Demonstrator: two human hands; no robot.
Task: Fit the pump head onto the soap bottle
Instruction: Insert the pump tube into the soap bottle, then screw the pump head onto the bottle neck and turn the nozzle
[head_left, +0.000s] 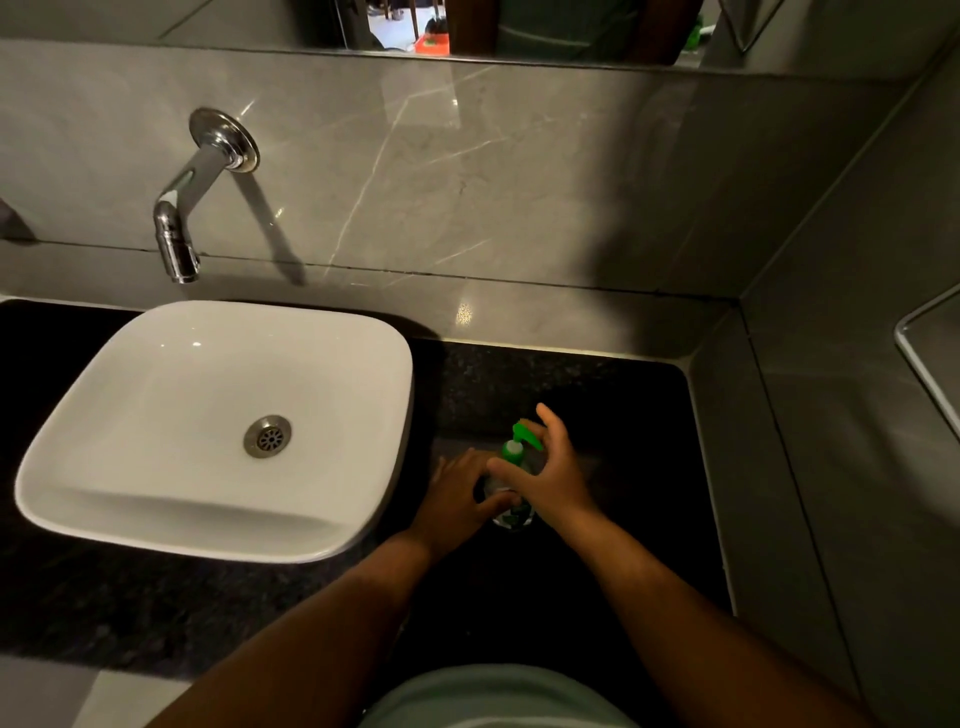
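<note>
A small clear soap bottle stands upright on the dark counter, right of the basin. Its green pump head sits on the bottle's neck, nozzle pointing right and away from me. My left hand wraps the bottle's body from the left. My right hand is at the pump from the right, thumb against the green collar and fingers spread beside the nozzle. Most of the bottle is hidden between the two hands.
A white square basin with a metal drain sits on the black granite counter to the left. A chrome spout juts from the grey marble wall. Tiled walls close the corner at right.
</note>
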